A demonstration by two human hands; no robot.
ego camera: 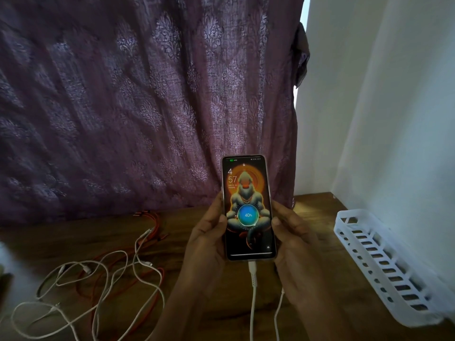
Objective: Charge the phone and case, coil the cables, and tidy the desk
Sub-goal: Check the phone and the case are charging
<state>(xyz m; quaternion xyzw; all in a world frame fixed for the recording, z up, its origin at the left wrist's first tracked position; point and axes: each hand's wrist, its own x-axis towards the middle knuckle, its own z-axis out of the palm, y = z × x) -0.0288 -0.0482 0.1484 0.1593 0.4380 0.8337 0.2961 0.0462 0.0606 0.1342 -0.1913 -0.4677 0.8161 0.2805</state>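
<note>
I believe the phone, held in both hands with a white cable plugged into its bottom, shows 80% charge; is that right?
Not quite: the head view shows 40% on the phone, not 80%. The left hand and right hand do hold it, with the white cable plugged into its bottom.

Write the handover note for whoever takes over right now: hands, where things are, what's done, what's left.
The left hand and right hand both grip the phone, held upright above the desk.
The charging cable is plugged into its bottom; the screen shows 40%.
Done: phone charging.
Left: the white cables and orange cables lie tangled at left, uncoiled; no case in view; the white basket sits at right by the wall.
</note>
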